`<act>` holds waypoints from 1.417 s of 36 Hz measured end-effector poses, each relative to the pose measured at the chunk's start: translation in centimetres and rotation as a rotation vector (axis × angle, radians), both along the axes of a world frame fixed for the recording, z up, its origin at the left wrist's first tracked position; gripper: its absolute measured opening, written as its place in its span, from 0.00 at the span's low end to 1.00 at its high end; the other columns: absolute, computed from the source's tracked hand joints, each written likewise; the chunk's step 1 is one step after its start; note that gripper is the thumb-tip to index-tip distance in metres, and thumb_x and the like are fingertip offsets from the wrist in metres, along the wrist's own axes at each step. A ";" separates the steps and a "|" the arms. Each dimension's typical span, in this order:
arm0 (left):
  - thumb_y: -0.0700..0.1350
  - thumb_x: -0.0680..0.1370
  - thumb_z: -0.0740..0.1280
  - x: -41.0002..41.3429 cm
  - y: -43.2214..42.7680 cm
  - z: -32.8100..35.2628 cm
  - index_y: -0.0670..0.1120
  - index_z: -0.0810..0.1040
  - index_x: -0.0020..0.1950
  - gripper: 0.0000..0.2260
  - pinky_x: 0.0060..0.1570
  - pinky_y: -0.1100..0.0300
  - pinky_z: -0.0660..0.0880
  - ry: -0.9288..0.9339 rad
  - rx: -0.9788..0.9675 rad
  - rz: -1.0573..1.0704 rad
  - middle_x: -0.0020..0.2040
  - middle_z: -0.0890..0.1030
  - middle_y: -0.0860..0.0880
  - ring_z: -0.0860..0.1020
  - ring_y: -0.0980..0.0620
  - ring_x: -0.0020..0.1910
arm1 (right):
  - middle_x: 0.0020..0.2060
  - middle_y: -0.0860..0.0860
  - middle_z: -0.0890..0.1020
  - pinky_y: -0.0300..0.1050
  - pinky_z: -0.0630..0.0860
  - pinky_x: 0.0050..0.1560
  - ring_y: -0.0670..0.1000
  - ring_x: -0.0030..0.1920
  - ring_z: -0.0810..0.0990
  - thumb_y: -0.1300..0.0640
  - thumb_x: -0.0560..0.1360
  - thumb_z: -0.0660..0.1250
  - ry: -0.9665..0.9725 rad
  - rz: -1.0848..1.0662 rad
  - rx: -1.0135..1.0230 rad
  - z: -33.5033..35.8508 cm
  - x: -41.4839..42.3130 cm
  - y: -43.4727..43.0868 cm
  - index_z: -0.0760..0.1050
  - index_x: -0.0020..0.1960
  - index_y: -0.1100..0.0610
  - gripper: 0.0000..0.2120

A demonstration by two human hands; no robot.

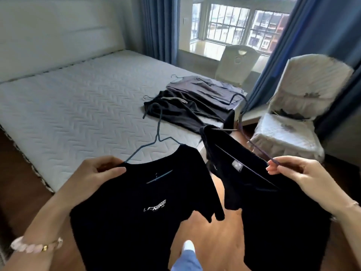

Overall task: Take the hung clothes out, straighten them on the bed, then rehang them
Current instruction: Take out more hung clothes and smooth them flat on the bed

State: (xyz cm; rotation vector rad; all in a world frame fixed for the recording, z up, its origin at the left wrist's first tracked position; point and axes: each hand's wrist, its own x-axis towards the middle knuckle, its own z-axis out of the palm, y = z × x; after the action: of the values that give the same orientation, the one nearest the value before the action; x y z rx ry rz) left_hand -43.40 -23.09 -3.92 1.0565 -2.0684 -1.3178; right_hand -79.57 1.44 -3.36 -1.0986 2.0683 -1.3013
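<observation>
Two dark garments [197, 100] already lie on the bed [78, 106] at one o'clock, hangers in. The left hand [97, 173] fingers pinch a black T-shirt [140, 208] at its shoulder; the right hand [293, 171] grips a second shirt's hanger [254, 147] (both shirts not yet laid down). Straightening and rehanging remain.

left hand [99, 171] grips black shirt [140, 212]; right hand [293, 171] grips purple hanger [254, 145].

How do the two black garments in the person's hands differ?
The black logo T-shirt in the left hand shows white chest lettering; the plain black garment in the right hand shows only a small neck label. The first hangs on a blue-grey wire hanger, the second on a purple one. Both are off the bed.
</observation>
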 end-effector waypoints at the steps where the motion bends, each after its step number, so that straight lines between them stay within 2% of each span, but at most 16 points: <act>1: 0.36 0.73 0.69 -0.6 -1.5 -0.3 0.54 0.82 0.39 0.12 0.35 0.78 0.70 -0.012 -0.001 0.013 0.33 0.83 0.58 0.78 0.66 0.32 | 0.42 0.49 0.87 0.27 0.76 0.47 0.44 0.42 0.85 0.23 0.47 0.69 0.002 0.029 0.012 0.3 -1.3 -1.7 0.80 0.48 0.57 0.43; 7: 0.35 0.73 0.70 -1.8 -10.1 -3.1 0.58 0.81 0.40 0.15 0.38 0.81 0.67 -0.171 -0.043 0.114 0.38 0.82 0.63 0.77 0.70 0.35 | 0.40 0.50 0.87 0.26 0.75 0.46 0.43 0.41 0.84 0.25 0.48 0.71 -0.027 0.226 0.070 1.3 -7.9 -13.4 0.84 0.43 0.43 0.31; 13: 0.35 0.73 0.69 -1.6 -16.0 -6.1 0.62 0.82 0.33 0.20 0.39 0.82 0.66 -0.183 0.009 0.366 0.33 0.80 0.68 0.75 0.74 0.34 | 0.37 0.48 0.87 0.28 0.76 0.47 0.44 0.39 0.85 0.27 0.50 0.72 0.007 0.475 0.074 1.4 -11.2 -26.6 0.81 0.45 0.57 0.39; 16: 0.37 0.75 0.68 -0.6 -19.0 -7.3 0.55 0.79 0.36 0.13 0.37 0.82 0.65 -0.170 0.050 0.546 0.32 0.82 0.61 0.76 0.70 0.34 | 0.39 0.50 0.87 0.30 0.77 0.50 0.49 0.43 0.85 0.34 0.57 0.73 0.040 0.599 0.130 2.2 -11.8 -33.5 0.83 0.42 0.51 0.23; 19: 0.40 0.75 0.69 0.5 -21.8 -8.3 0.56 0.77 0.38 0.11 0.37 0.83 0.64 -0.224 0.041 0.681 0.33 0.79 0.71 0.77 0.62 0.40 | 0.40 0.50 0.87 0.30 0.77 0.50 0.47 0.42 0.85 0.35 0.60 0.73 0.050 0.711 0.150 2.1 -12.1 -41.0 0.83 0.43 0.48 0.19; 21: 0.40 0.75 0.69 0.9 -23.8 -9.1 0.54 0.78 0.39 0.09 0.36 0.82 0.64 -0.264 0.049 0.738 0.32 0.80 0.67 0.76 0.68 0.36 | 0.38 0.47 0.86 0.30 0.77 0.50 0.46 0.41 0.85 0.55 0.72 0.71 0.096 0.794 0.182 0.9 -12.5 -46.8 0.82 0.43 0.52 0.02; 23: 0.40 0.75 0.68 1.0 -25.9 -10.1 0.47 0.81 0.45 0.03 0.37 0.79 0.65 -0.325 0.054 0.800 0.38 0.83 0.55 0.77 0.68 0.37 | 0.36 0.44 0.86 0.29 0.76 0.50 0.43 0.39 0.84 0.70 0.75 0.64 0.145 0.866 0.216 -0.6 -12.8 -52.8 0.80 0.44 0.55 0.12; 25: 0.40 0.75 0.68 1.3 -28.3 -11.2 0.42 0.81 0.51 0.06 0.40 0.74 0.67 -0.370 0.069 0.862 0.46 0.83 0.44 0.79 0.53 0.45 | 0.35 0.42 0.86 0.28 0.75 0.51 0.42 0.40 0.83 0.71 0.75 0.63 0.188 0.911 0.248 -2.3 -12.4 -58.8 0.79 0.43 0.54 0.14; 30: 0.43 0.76 0.67 2.3 -35.0 -14.6 0.48 0.80 0.51 0.05 0.49 0.58 0.71 -0.479 0.188 0.930 0.49 0.83 0.44 0.80 0.46 0.50 | 0.39 0.45 0.86 0.41 0.76 0.57 0.48 0.46 0.84 0.67 0.76 0.63 0.247 0.995 0.333 -8.7 -11.5 -72.7 0.80 0.42 0.51 0.14; 32: 0.44 0.77 0.66 2.8 -37.6 -16.0 0.51 0.80 0.50 0.05 0.52 0.53 0.73 -0.513 0.206 0.951 0.48 0.83 0.46 0.80 0.47 0.49 | 0.36 0.44 0.86 0.37 0.76 0.56 0.47 0.45 0.84 0.69 0.76 0.62 0.231 1.006 0.349 -11.1 -10.7 -76.9 0.79 0.41 0.51 0.15; 35: 0.45 0.78 0.65 3.3 -41.4 -18.1 0.50 0.79 0.47 0.04 0.51 0.53 0.72 -0.565 0.232 0.957 0.47 0.82 0.47 0.79 0.48 0.49 | 0.41 0.44 0.85 0.40 0.71 0.59 0.45 0.48 0.81 0.64 0.77 0.62 0.295 1.025 0.357 -14.7 -9.4 -82.6 0.81 0.44 0.53 0.11; 38: 0.43 0.78 0.64 3.4 -45.4 -20.5 0.47 0.79 0.48 0.04 0.49 0.57 0.70 -0.574 0.246 1.014 0.50 0.82 0.45 0.79 0.44 0.53 | 0.49 0.45 0.83 0.48 0.72 0.60 0.48 0.55 0.79 0.58 0.77 0.62 0.460 0.972 0.324 -19.4 -8.9 -88.2 0.79 0.44 0.42 0.12; 41: 0.40 0.80 0.60 2.8 -48.9 -23.5 0.42 0.74 0.63 0.13 0.59 0.57 0.67 -0.610 0.298 1.039 0.64 0.76 0.43 0.73 0.43 0.64 | 0.68 0.49 0.72 0.58 0.63 0.69 0.55 0.71 0.66 0.57 0.77 0.62 0.648 0.926 0.297 -24.2 -8.1 -92.3 0.73 0.62 0.43 0.16; 44: 0.42 0.80 0.60 0.8 -50.5 -26.2 0.44 0.59 0.75 0.23 0.69 0.57 0.60 -0.708 0.403 0.931 0.75 0.63 0.45 0.65 0.44 0.71 | 0.76 0.50 0.56 0.60 0.50 0.73 0.54 0.77 0.50 0.57 0.78 0.60 0.767 0.985 0.487 -27.2 -6.3 -93.3 0.53 0.76 0.50 0.29; 47: 0.42 0.80 0.60 -1.5 -50.5 -28.5 0.43 0.59 0.75 0.23 0.71 0.58 0.57 -0.637 0.458 0.905 0.74 0.64 0.45 0.64 0.46 0.72 | 0.74 0.54 0.63 0.53 0.59 0.72 0.56 0.74 0.59 0.60 0.78 0.60 0.631 1.057 0.464 -29.7 -4.8 -92.0 0.55 0.76 0.55 0.29; 51: 0.39 0.79 0.60 -3.4 -48.1 -31.1 0.41 0.69 0.69 0.17 0.65 0.59 0.65 -0.571 0.518 0.969 0.65 0.75 0.42 0.73 0.45 0.65 | 0.60 0.50 0.79 0.46 0.73 0.55 0.54 0.57 0.78 0.61 0.77 0.59 0.305 1.018 0.564 -33.4 -4.8 -87.7 0.70 0.67 0.53 0.19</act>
State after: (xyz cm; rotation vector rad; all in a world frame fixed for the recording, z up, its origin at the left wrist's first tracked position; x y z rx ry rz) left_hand -46.84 -71.23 -35.05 2.4658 -1.1282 -1.0693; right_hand -84.34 -86.31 -36.73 -1.7501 1.4748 -0.0592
